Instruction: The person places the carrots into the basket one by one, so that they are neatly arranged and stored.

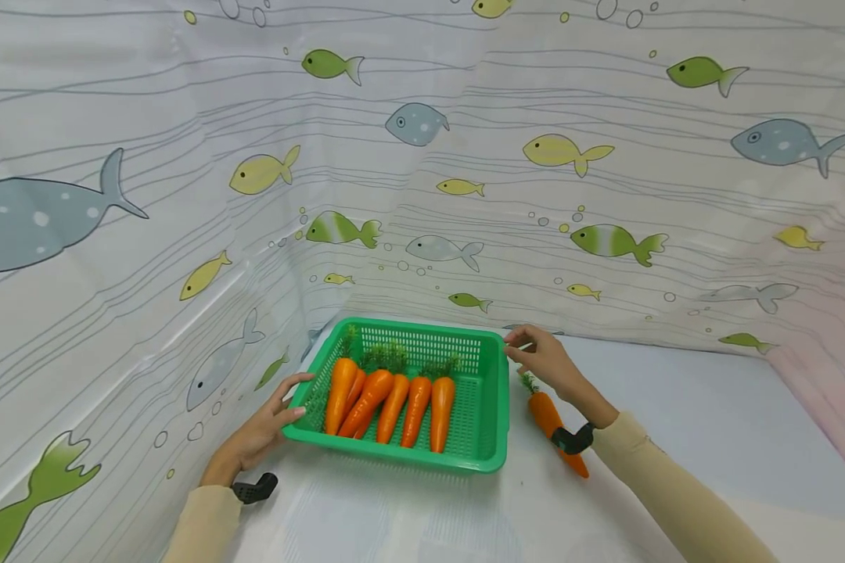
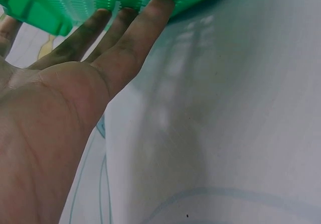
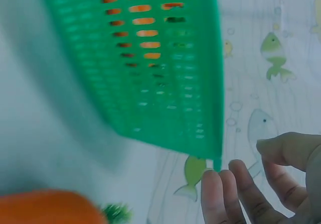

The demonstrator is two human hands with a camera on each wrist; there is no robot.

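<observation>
A green plastic basket (image 1: 494,407) with slotted walls holds several orange carrots (image 1: 417,410) with leafy green tops. At the basket's left side is my left hand (image 1: 257,434); its thumb lies at the rim. In the left wrist view its fairly straight fingers (image 2: 138,40) touch the slotted outer wall. My right hand (image 1: 545,361) is at the far right corner, fingertips (image 3: 213,191) touching or very near the rim, thumb apart from them. Under the right wrist lies one loose carrot (image 1: 545,410), partly covered by the black wrist camera.
The basket stands on a white table (image 1: 366,516). Behind and to the left rises a pale sheet (image 1: 507,227) printed with fish and wavy lines. A pinkish sheet (image 1: 841,313) borders the right side. Black wrist cameras (image 1: 256,489) are worn on both wrists.
</observation>
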